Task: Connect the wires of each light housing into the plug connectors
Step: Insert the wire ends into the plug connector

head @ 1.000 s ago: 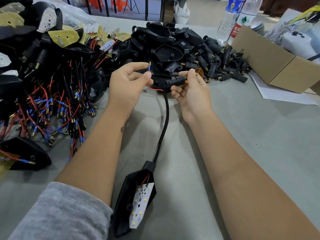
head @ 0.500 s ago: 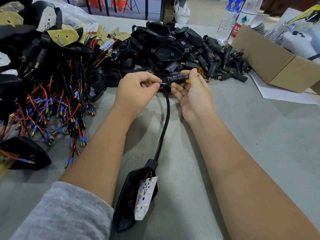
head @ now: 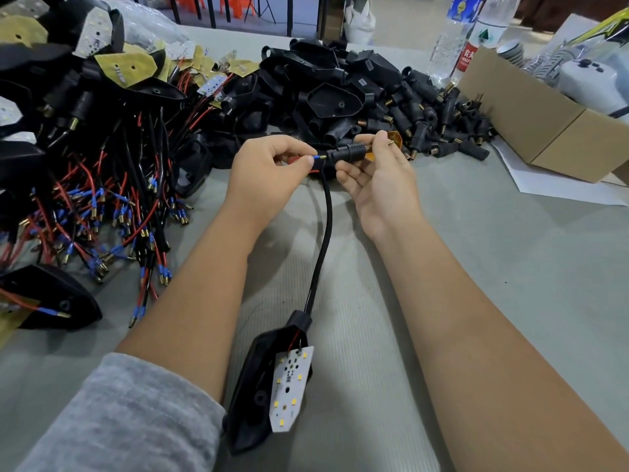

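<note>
Just left of the plug connector [head: 347, 153], the left hand [head: 269, 172] pinches the blue-sleeved wire [head: 316, 158], tip at the connector's open end. The right hand [head: 377, 178] grips the connector's far end between thumb and fingers. Below the connector a black cable [head: 323, 233] runs to the light housing [head: 262, 379] lying on the table [head: 476, 267]. Judgement: wire thin and floppy, so hold close behind the terminal; connector light, rigid, ribbed.

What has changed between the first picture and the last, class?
The left hand brought its blue-tipped wire down and right to the back of the plug, pinching it there. The right hand holds the plug as before; the housing barely shifted.
</note>
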`<state>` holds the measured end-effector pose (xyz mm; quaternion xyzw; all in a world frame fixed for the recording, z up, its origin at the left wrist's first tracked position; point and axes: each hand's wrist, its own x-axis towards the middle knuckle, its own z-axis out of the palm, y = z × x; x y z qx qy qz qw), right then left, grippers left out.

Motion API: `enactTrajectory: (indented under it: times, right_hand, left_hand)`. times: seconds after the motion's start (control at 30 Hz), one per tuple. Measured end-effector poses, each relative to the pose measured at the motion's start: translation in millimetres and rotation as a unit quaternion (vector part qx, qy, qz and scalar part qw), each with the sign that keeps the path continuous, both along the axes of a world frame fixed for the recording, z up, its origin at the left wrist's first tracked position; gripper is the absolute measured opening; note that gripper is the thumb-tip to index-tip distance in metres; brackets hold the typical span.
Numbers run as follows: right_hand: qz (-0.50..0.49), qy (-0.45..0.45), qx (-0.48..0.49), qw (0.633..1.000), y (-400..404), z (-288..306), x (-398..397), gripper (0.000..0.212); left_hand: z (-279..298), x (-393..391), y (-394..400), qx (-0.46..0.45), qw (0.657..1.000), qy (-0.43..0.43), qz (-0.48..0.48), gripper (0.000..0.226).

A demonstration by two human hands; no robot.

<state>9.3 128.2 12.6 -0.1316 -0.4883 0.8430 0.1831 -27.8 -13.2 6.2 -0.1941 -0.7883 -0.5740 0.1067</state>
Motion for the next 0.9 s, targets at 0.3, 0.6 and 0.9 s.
enactTrajectory:
  times: [0.3, 0.6, 0.9]
  right_hand:
    - [0.046, 0.018, 0.01, 0.999, -0.8, 0.7, -0.5, 0.027]
    - [0.076, 0.052, 0.011, 0.996, -3.5, -0.3, 1.2, 0.016]
    - [0.074, 0.041, -0.014, 0.996, -3.8, 0.3, 1.9, 0.016]
  left_hand:
    - [1.4, 0.6, 1.2, 0.021, 0.999, -0.026, 0.029, 0.009]
    - [-1.5, -3.0, 0.8, 0.018, 0.998, -0.025, 0.052, 0.004]
    - [0.5, -0.9, -1.4, 0.037, 0.999, -0.023, 0.029, 0.007]
